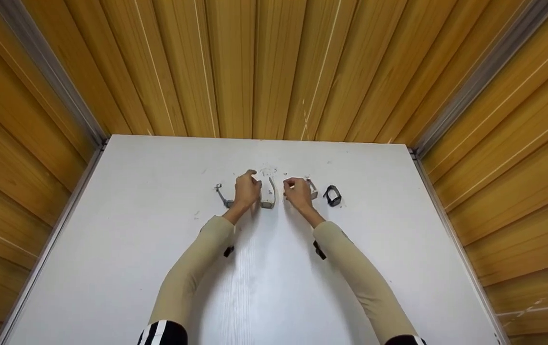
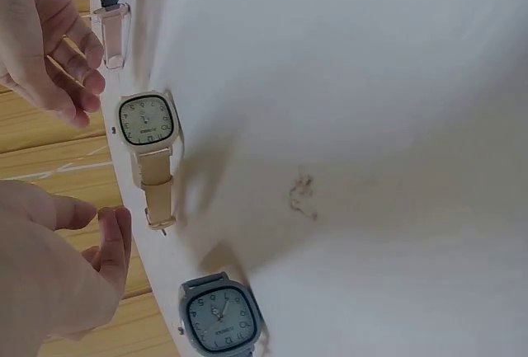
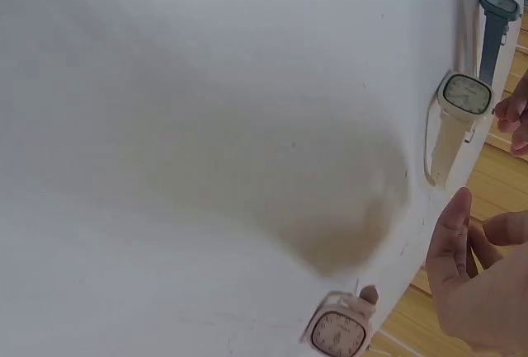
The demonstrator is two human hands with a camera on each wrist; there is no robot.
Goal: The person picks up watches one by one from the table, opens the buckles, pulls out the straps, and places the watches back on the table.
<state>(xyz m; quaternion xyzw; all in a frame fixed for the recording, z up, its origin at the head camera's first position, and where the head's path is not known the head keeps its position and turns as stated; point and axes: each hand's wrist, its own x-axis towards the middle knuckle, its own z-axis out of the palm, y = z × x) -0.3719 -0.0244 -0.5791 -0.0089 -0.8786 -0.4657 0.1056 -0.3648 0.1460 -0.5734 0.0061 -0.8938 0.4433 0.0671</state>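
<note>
A cream wristwatch (image 2: 148, 123) with a squarish face lies on the white table between the two hands, its strap stretched out. To its left, the left hand (image 1: 248, 189) hovers with loosely bent fingers and nothing visible in them. On the other side, the right hand (image 1: 299, 192) has its fingers bent loosely, apart from the cream watch, with no thing seen between them. A blue-grey wristwatch (image 2: 221, 317) rests just left of the left hand. Beside the right hand is a pink wristwatch (image 3: 338, 332), partly covered by that hand in the head view.
A black wristwatch (image 1: 333, 196) with its strap looped stands at the right of the row. The white table (image 1: 274, 287) meets yellow wood-grain panels (image 1: 274, 72) at the back and sides. Small dark marks (image 2: 303, 196) dot the tabletop.
</note>
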